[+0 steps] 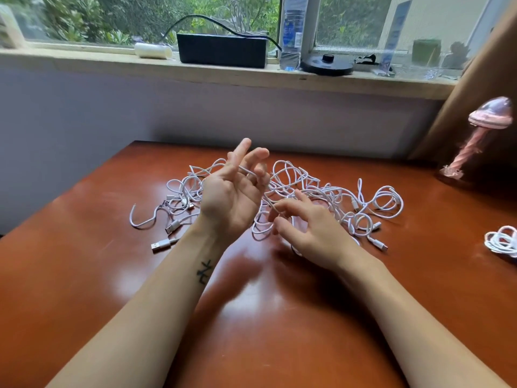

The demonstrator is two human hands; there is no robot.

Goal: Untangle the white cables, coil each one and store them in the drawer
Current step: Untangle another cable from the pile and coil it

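The left hand (235,191) is raised palm up with its fingers spread and straight, holding nothing. The right hand (310,228) hangs palm down just beside it, the two apart, its fingers loosely bent over the tangle of white cables (321,194). A strand runs between its thumb and forefinger, but whether they pinch it cannot be told. The tangle lies on the table (84,275) behind and under both hands, spreading wider to the right of the right hand than to the left of the left hand. Two USB plugs (162,244) lie loose just left of the left wrist.

Far beyond the hands, on the window sill (84,61), stands a black box (222,50); its contents are hidden. To the box's right is a clear water bottle (292,32) with a blue label, its print too small to read. A dark tattoo (205,271) marks the left forearm and cannot be read.

Well to the right of the right hand, at the frame's edge, lies a separate bundled white cable (502,242), with a pink lamp (475,135) beyond it. The table's far edge runs just behind the tangle against the wall; bare glossy wood stretches on the near side of both hands, around the forearms and out to the left.
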